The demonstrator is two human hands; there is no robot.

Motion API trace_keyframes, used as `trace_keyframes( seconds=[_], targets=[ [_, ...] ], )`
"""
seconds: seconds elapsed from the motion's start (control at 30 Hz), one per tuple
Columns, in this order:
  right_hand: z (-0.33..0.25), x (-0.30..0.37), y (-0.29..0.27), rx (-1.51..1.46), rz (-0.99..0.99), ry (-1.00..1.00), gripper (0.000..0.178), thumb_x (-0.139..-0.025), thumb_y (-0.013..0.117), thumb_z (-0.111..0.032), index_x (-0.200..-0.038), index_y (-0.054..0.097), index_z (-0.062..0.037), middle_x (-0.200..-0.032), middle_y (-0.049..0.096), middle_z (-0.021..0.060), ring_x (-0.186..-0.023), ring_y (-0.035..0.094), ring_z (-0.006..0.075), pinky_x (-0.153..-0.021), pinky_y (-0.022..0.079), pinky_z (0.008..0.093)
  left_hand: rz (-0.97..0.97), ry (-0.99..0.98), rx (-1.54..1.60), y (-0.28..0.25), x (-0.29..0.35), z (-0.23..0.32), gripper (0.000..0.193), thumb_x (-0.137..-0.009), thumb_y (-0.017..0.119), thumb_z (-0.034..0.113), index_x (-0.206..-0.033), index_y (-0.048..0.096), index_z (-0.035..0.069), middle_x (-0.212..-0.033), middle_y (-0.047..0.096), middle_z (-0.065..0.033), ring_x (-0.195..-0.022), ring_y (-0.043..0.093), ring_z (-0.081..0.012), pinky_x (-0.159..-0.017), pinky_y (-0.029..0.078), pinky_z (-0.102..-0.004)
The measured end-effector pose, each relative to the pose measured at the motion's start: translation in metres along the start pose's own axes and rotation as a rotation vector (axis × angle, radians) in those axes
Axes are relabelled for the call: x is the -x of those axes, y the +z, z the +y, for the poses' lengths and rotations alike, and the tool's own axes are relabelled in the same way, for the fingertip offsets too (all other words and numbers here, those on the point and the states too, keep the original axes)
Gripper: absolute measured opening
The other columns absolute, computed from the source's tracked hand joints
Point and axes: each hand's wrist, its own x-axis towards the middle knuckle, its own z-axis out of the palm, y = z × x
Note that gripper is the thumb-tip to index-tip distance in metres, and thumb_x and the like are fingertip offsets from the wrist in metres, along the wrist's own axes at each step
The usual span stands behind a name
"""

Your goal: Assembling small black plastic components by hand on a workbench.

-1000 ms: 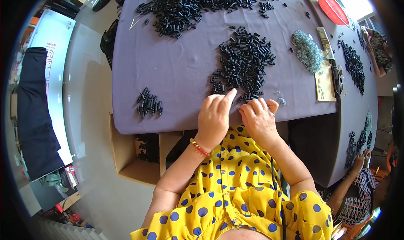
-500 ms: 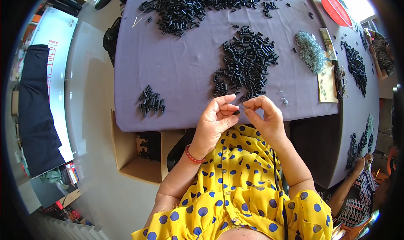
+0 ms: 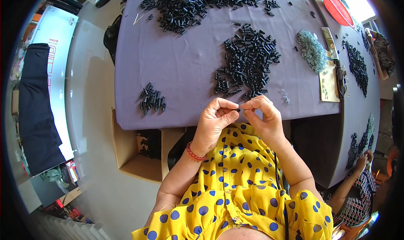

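Observation:
My left hand [image 3: 215, 121] and my right hand [image 3: 263, 115] meet at the near edge of a purple table [image 3: 181, 67], fingertips pinched together on one small black cylindrical part [image 3: 237, 110]. A red bead bracelet sits on my left wrist. Just beyond my hands lies a loose pile of black parts [image 3: 246, 63]. A small separate cluster of black parts [image 3: 151, 99] lies to the left, near the table edge. A larger heap of the same parts [image 3: 202, 4] spreads across the far side.
A heap of small grey metal pieces [image 3: 311, 50] and a tan card [image 3: 328, 84] lie to the right. An open cardboard box [image 3: 139, 151] stands on the floor under the table's left corner. Another person [image 3: 357, 185] sits at lower right. A red round lid [image 3: 336, 8] lies far right.
Both hands lifted off the table edge by the pile and drew back toward my body. They now pinch one black part between the fingertips.

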Motion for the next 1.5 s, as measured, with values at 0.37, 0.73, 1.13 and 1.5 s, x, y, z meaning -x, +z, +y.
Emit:
trace_keyframes(
  seconds=[0.37, 0.73, 1.13, 1.5],
  targets=[
    [0.005, 0.001, 0.003, -0.060, 0.076, 0.030, 0.018, -0.085, 0.071, 0.007, -0.099, 0.070, -0.0051, -0.087, 0.066, 0.0047, -0.079, 0.064, 0.0196, -0.074, 0.050, 0.0317, -0.116, -0.186, 0.068, 0.003, -0.001, 0.011, 0.017, -0.104, 0.060, 0.007, -0.120, 0.062, 0.004, -0.115, 0.068, -0.0069, -0.102, 0.070, -0.0162, -0.086, 0.057, -0.0278],
    [0.001, -0.001, -0.003, 0.135, -0.006, -0.058, 0.013, -0.087, 0.075, -0.003, -0.098, 0.072, -0.0114, -0.090, 0.069, -0.0026, -0.090, 0.064, 0.0173, -0.096, 0.038, 0.0355, -0.083, -0.126, -0.009, -0.003, -0.002, 0.003, 0.026, -0.099, 0.067, 0.004, -0.125, 0.062, 0.003, -0.111, 0.070, -0.0055, -0.097, 0.068, -0.0119, -0.083, 0.056, -0.0243],
    [0.001, -0.004, -0.006, 0.246, -0.082, -0.122, 0.014, -0.087, 0.076, -0.005, -0.099, 0.074, -0.0126, -0.088, 0.067, -0.0035, -0.088, 0.063, 0.0136, -0.097, 0.035, 0.0373, -0.037, -0.112, 0.023, 0.002, -0.002, 0.005, 0.029, -0.099, 0.068, 0.003, -0.127, 0.059, 0.002, -0.109, 0.068, -0.0053, -0.097, 0.068, -0.0124, -0.084, 0.058, -0.0247],
    [0.003, -0.001, -0.001, 0.372, -0.031, -0.174, 0.011, -0.086, 0.076, -0.007, -0.095, 0.072, -0.0116, -0.087, 0.069, -0.0014, -0.085, 0.064, 0.0162, -0.095, 0.035, 0.0383, -0.018, -0.077, -0.024, 0.000, -0.006, 0.002, 0.028, -0.098, 0.067, 0.001, -0.126, 0.060, 0.002, -0.109, 0.067, -0.0043, -0.099, 0.067, -0.0111, -0.085, 0.058, -0.0249]
  ],
)
